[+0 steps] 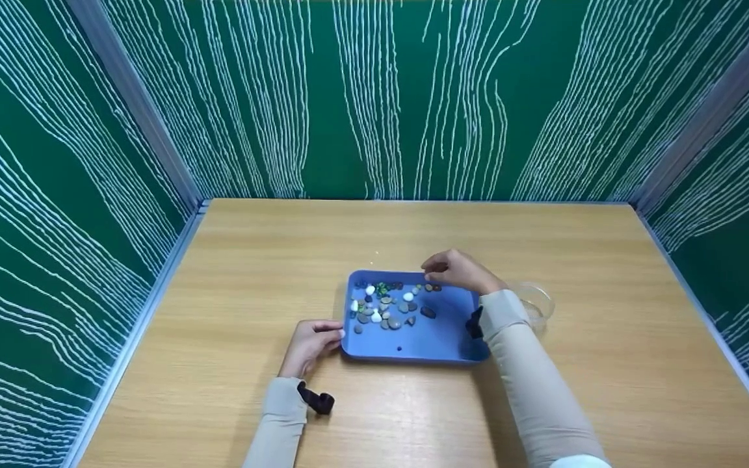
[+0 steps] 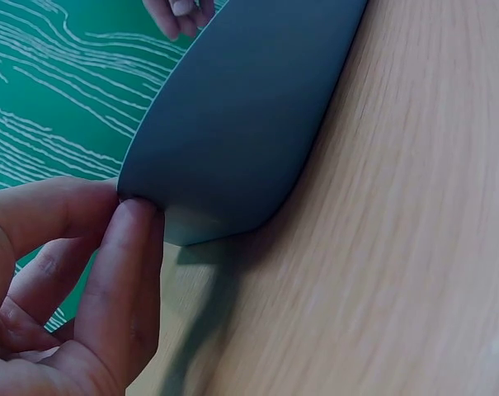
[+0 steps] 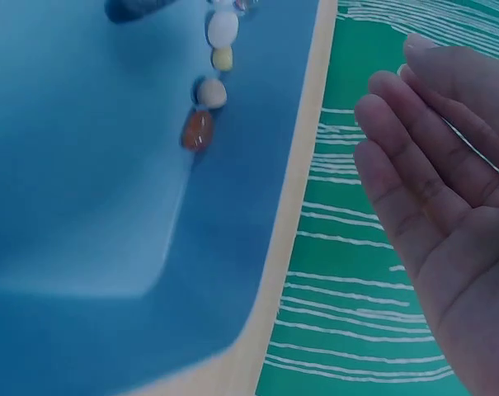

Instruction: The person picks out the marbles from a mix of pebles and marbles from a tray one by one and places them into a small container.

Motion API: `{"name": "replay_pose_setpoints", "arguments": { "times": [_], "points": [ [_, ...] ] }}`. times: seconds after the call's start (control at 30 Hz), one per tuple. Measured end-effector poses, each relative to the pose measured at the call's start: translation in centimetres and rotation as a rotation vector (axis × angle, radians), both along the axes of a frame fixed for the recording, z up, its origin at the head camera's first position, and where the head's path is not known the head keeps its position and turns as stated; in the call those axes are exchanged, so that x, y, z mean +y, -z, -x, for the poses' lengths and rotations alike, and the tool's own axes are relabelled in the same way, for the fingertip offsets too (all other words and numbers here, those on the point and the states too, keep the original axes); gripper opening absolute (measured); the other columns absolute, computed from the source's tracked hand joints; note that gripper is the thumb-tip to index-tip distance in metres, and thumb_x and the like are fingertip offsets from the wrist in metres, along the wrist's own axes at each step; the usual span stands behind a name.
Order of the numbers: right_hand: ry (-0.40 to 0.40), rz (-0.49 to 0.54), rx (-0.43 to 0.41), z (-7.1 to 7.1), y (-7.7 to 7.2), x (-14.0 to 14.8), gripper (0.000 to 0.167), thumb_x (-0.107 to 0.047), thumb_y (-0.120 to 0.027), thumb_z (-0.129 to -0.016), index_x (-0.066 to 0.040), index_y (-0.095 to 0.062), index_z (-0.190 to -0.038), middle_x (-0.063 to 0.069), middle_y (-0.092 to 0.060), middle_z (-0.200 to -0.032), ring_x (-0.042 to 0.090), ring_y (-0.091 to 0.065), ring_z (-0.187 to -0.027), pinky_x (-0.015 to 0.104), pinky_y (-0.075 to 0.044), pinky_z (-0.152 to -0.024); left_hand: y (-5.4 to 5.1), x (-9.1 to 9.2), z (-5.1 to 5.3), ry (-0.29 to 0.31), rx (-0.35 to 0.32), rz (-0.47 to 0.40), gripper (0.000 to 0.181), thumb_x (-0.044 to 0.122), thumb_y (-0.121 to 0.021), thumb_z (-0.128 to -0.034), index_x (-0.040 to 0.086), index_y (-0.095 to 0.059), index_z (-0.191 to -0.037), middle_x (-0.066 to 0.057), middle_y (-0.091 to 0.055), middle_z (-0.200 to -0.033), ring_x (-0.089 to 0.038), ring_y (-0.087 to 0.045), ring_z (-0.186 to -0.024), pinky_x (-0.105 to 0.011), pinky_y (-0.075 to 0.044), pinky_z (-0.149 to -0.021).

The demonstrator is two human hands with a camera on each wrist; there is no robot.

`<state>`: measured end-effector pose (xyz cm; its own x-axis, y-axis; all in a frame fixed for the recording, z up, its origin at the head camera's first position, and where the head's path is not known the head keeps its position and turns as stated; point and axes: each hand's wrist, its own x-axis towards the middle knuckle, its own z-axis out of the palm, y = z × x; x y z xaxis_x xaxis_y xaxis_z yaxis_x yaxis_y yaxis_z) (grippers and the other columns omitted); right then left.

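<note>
A blue tray [image 1: 436,348] lies on the table with several pebbles [image 1: 394,322] in it, mostly gathered in its left half. My left hand [image 1: 313,343] pinches the tray's left rim between thumb and fingers, as the left wrist view shows up close. Over the far right part of the tray is my right hand [image 1: 465,272]. Its fingers [image 3: 397,177] are loosely extended, holding nothing, in the right wrist view. Nearest to it along the tray's far wall are a reddish-brown stone [image 3: 197,130], a beige stone [image 3: 210,93], a small yellow one [image 3: 222,58] and a white one [image 3: 223,30].
Just right of the tray, partly behind my right wrist, stands a clear round container [image 1: 536,302]. Tiny white bits [image 1: 376,252] lie on the wooden table [image 1: 270,260] beyond the tray. Green panels [image 1: 361,97] with white lines enclose the back and sides.
</note>
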<state>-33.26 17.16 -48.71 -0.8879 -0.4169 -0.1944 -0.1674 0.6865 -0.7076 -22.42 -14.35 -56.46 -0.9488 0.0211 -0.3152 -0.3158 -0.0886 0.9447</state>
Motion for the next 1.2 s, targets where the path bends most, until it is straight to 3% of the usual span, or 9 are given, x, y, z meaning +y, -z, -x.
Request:
{"name": "replay_pose_setpoints", "arguments": {
  "times": [0.17, 0.3, 0.4, 0.77, 1.03, 1.2],
  "points": [
    [-0.036, 0.021, -0.017, 0.2, 0.6, -1.1, 0.031, -0.015, -0.061, -0.094, -0.003, -0.064, -0.123, 0.013, -0.068, -0.112, 0.034, -0.066, -0.094, 0.045, -0.058, -0.085, -0.1, -0.1, -0.1, 0.000, -0.002, 0.006, 0.033, -0.009, -0.066, -0.0815, -0.017, -0.061, -0.113, -0.028, -0.066, -0.107, -0.013, -0.066, -0.078, -0.026, -0.061, -0.076],
    [-0.052, 0.008, -0.012, 0.2, 1.1, -2.0, 0.030, -0.013, -0.061, -0.094, -0.004, -0.065, -0.122, 0.012, -0.069, -0.110, 0.032, -0.066, -0.091, 0.039, -0.060, -0.079, 0.0, 0.0, -0.1, 0.003, 0.010, 0.002, 0.032, -0.010, -0.065, -0.0814, -0.017, -0.062, -0.112, -0.023, -0.069, -0.104, -0.011, -0.065, -0.076, -0.022, -0.060, -0.073],
    [-0.062, -0.018, -0.002, 0.2, 1.5, -2.5, 0.029, -0.012, -0.060, -0.094, -0.005, -0.065, -0.122, 0.010, -0.069, -0.113, 0.027, -0.066, -0.094, 0.036, -0.060, -0.082, 0.0, 0.1, -0.2, 0.003, 0.020, 0.004, 0.032, -0.010, -0.065, -0.0810, -0.018, -0.061, -0.112, -0.022, -0.070, -0.103, -0.011, -0.066, -0.077, -0.022, -0.060, -0.072],
    [-0.105, -0.082, 0.008, 0.6, 2.7, -4.2, 0.032, -0.010, -0.058, -0.094, -0.004, -0.063, -0.126, 0.012, -0.066, -0.122, 0.025, -0.063, -0.109, 0.043, -0.054, -0.097, -0.1, 0.2, -0.2, -0.019, 0.022, 0.006, 0.032, -0.010, -0.066, -0.0801, -0.017, -0.062, -0.111, -0.019, -0.070, -0.098, -0.010, -0.065, -0.074, -0.023, -0.060, -0.071],
    [-0.115, -0.114, 0.020, 0.4, 3.8, -4.6, 0.034, -0.007, -0.056, -0.095, -0.002, -0.059, -0.129, 0.016, -0.061, -0.129, 0.029, -0.060, -0.116, 0.044, -0.052, -0.099, -2.1, 0.1, -0.9, 0.021, 0.006, 0.008, 0.033, -0.011, -0.064, -0.0819, -0.019, -0.059, -0.114, -0.030, -0.065, -0.111, -0.013, -0.066, -0.080, -0.026, -0.060, -0.076],
    [-0.144, -0.105, 0.077, 0.2, 4.1, -4.9, 0.035, -0.003, -0.057, -0.094, 0.002, -0.059, -0.128, 0.019, -0.062, -0.127, 0.031, -0.060, -0.116, 0.043, -0.054, -0.096, -1.1, 0.0, -0.5, 0.018, 0.003, 0.007, 0.033, -0.011, -0.064, -0.0820, -0.018, -0.059, -0.114, -0.029, -0.065, -0.111, -0.015, -0.067, -0.082, -0.025, -0.060, -0.076]
  ]
}}
